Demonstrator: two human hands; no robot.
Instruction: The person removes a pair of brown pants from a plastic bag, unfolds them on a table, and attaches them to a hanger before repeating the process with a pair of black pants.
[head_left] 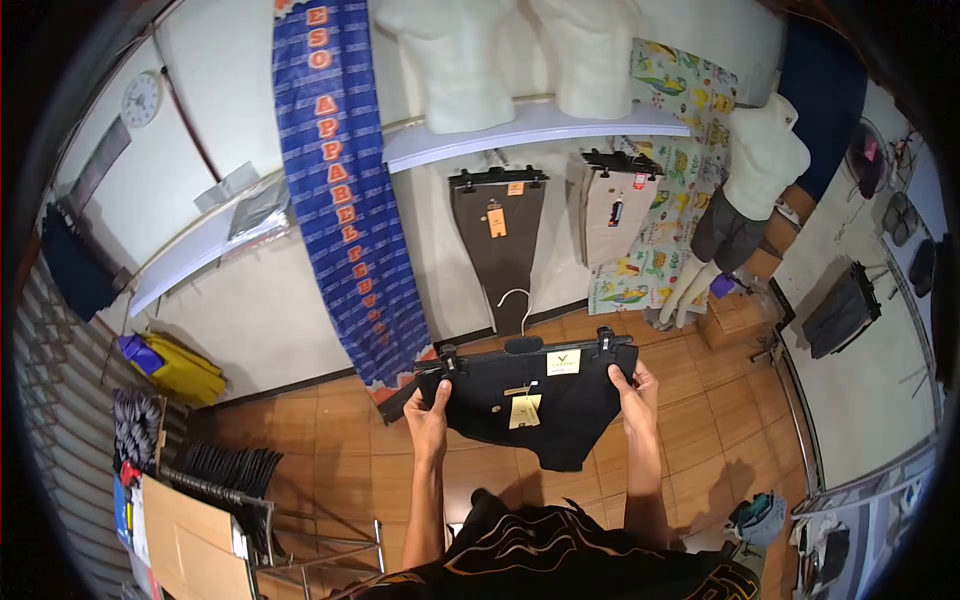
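Note:
Black trousers hang from a black clip hanger with a pale metal hook, held up in front of me. Two cream tags are on the cloth, one at the waistband and one lower down. My left hand pinches the waistband's left end just under one clip, thumb on the front. At the right end, below the other clip, my right hand grips the cloth in the same way. The lower part of the trousers drops away from view.
Ahead, grey-brown trousers and light trousers hang under a white shelf bearing torso forms. A blue banner runs down the wall. A clothes rack stands lower left; a mannequin stands right, near a cardboard box.

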